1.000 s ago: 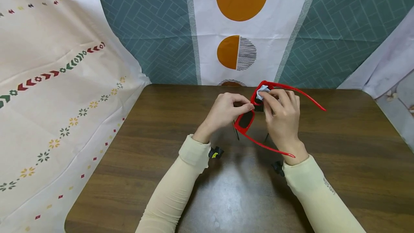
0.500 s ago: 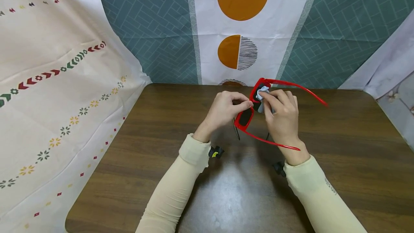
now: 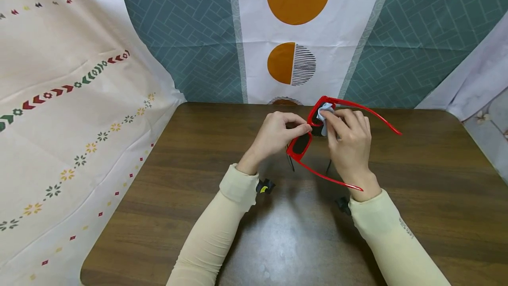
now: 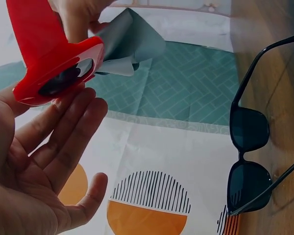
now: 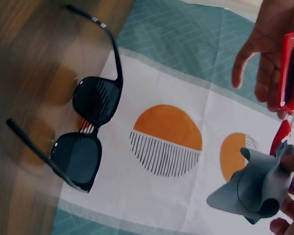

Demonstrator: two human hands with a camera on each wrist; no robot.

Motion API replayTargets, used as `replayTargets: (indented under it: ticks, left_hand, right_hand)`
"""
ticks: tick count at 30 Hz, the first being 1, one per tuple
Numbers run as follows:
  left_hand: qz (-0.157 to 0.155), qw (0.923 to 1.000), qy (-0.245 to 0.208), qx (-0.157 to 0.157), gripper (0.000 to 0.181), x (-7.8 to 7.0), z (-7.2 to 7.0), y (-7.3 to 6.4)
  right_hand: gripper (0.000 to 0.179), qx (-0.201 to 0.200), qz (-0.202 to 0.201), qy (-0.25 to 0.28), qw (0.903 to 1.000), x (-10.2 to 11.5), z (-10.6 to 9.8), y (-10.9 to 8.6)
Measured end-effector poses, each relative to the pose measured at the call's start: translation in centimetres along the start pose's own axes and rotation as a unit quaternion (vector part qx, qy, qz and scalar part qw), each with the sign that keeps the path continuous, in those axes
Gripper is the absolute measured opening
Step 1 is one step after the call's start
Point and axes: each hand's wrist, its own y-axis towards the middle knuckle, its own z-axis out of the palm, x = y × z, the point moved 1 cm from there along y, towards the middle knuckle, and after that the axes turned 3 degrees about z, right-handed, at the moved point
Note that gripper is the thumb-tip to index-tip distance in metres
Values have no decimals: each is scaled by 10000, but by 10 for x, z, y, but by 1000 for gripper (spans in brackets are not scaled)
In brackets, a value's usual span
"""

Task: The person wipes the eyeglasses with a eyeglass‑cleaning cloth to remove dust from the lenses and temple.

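Red-framed sunglasses (image 3: 300,144) with dark lenses are held up above the table, temples pointing right in the head view. My left hand (image 3: 274,138) pinches them near the bridge between thumb and index finger; its other fingers look loosely spread in the left wrist view. A grey-blue cloth (image 3: 326,110) is pinched in my right hand (image 3: 351,142) and lies against the farther lens. Folds of the cloth (image 4: 130,41) hang loose from the fingers. Black sunglasses (image 5: 88,100) stand on the table beyond the hands, temples unfolded; the head view shows them largely hidden.
The brown wooden table (image 3: 190,189) extends around both forearms. A teal and white patterned curtain (image 3: 190,34) hangs behind its far edge. Patterned white cloth (image 3: 59,144) drapes along the left side.
My right hand and the cloth shift slightly left, then back right over the farther lens. The red sunglasses tilt a little with this; my left hand stays nearly still.
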Motion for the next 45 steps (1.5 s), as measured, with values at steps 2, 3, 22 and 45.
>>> replayTargets:
  ticks: [2,3,22,45]
  left_hand:
    - [13,10000,-56,5,16,-1,0,0]
    - [9,9999,-101,-6,16,0,0,0]
    - [-34,9998,-168,-72,16,0,0,0]
    - [-44,9986,-476,-226,19,2,1,0]
  right_hand:
    - [20,-102,144,-57,9998,-1,-1,0]
    - [20,-118,235,-31,9996,-1,-1,0]
    - [21,-251,1054,1082,9882,1,5,-2]
    - [19,133,258,905,9955,3,4,-2]
